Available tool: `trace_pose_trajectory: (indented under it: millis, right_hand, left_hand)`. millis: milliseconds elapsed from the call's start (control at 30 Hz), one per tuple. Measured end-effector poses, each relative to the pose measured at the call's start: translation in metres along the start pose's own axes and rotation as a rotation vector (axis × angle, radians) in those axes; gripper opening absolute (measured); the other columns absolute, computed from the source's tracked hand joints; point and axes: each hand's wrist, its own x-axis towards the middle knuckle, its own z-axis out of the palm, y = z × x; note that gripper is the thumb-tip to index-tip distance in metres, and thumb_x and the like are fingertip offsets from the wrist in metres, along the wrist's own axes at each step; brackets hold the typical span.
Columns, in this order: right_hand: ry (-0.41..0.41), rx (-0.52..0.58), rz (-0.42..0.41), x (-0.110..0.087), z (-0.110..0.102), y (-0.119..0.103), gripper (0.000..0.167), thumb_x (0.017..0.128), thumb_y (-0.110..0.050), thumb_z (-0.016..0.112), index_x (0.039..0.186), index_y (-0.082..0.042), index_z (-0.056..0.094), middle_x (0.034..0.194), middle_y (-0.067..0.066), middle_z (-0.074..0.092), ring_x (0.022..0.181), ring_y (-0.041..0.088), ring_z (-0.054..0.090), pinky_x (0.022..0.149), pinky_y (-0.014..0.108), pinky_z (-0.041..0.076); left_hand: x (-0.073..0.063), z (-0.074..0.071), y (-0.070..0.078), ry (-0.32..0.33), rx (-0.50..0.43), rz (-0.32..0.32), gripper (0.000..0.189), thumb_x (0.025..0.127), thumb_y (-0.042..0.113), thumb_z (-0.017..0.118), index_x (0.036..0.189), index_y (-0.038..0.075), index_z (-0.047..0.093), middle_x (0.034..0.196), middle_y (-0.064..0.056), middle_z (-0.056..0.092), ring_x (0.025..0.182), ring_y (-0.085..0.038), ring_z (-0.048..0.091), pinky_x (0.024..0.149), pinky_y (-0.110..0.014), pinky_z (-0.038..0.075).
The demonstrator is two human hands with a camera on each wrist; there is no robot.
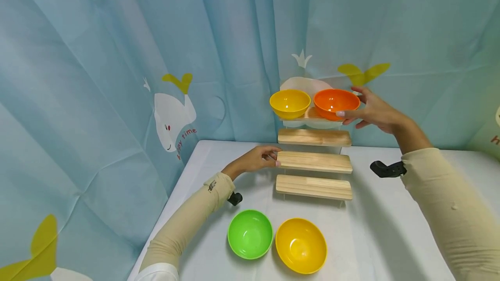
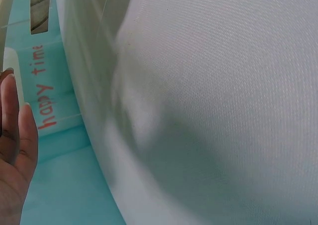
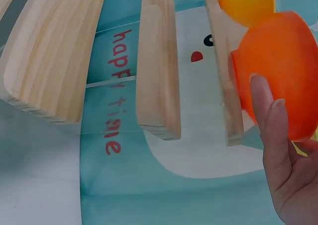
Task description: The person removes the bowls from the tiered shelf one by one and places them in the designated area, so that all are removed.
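Observation:
A stepped stand with several wooden tiers (image 1: 314, 161) stands on the table. My left hand (image 1: 255, 158) holds the left end of one of its lower tiers, thumb in front and fingers behind. On the top tier (image 1: 308, 115) sit a yellow bowl (image 1: 290, 104) at left and an orange bowl (image 1: 337, 101) at right, side by side. My right hand (image 1: 376, 112) grips the orange bowl by its right side, thumb across the front and fingers round the back. The right wrist view shows fingers (image 3: 273, 130) against that bowl's wall. In the left wrist view only part of my left hand (image 2: 17, 155) appears.
Nearer on the white table (image 1: 211, 155) stand a green bowl (image 1: 250, 234) and a yellow-orange bowl (image 1: 300, 246), side by side in front of the stand. A blue curtain (image 1: 234, 47) with whale prints hangs behind and at the left.

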Motion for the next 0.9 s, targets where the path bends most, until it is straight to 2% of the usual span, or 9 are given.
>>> trace_pose_trajectory:
  millis: [200, 567, 900]
  right_hand:
    - [0.019, -0.002, 0.007, 0.000, 0.001, 0.001, 0.106, 0.096, -0.035, 0.068, 0.161, -0.010, -0.012, 0.157, 0.031, 0.021, 0.080, 0.008, 0.073, 0.074, 0.031, 0.059]
    - [0.007, 0.004, -0.007, 0.008, 0.010, 0.006, 0.103, 0.096, -0.036, 0.067, 0.161, -0.010, -0.008, 0.147, 0.027, 0.039, 0.083, 0.010, 0.073, 0.074, 0.033, 0.059]
    - [0.033, -0.013, -0.001, 0.009, 0.009, 0.009, 0.101, 0.096, -0.036, 0.068, 0.162, -0.011, -0.003, 0.145, 0.024, 0.043, 0.083, 0.009, 0.073, 0.074, 0.032, 0.059]
  left_hand:
    - [0.002, -0.001, 0.001, -0.009, -0.010, 0.010, 0.057, 0.096, 0.023, 0.070, 0.147, 0.006, 0.050, 0.125, -0.012, 0.065, 0.112, -0.020, 0.062, 0.097, -0.028, 0.051]
    - [-0.005, -0.001, -0.004, 0.003, -0.003, 0.000, 0.055, 0.096, 0.022, 0.069, 0.146, 0.007, 0.052, 0.128, -0.013, 0.063, 0.112, -0.020, 0.062, 0.098, -0.029, 0.051]
    - [-0.002, -0.001, -0.004, 0.003, 0.013, 0.012, 0.055, 0.097, 0.024, 0.068, 0.147, 0.007, 0.051, 0.128, -0.012, 0.063, 0.112, -0.020, 0.063, 0.097, -0.029, 0.052]
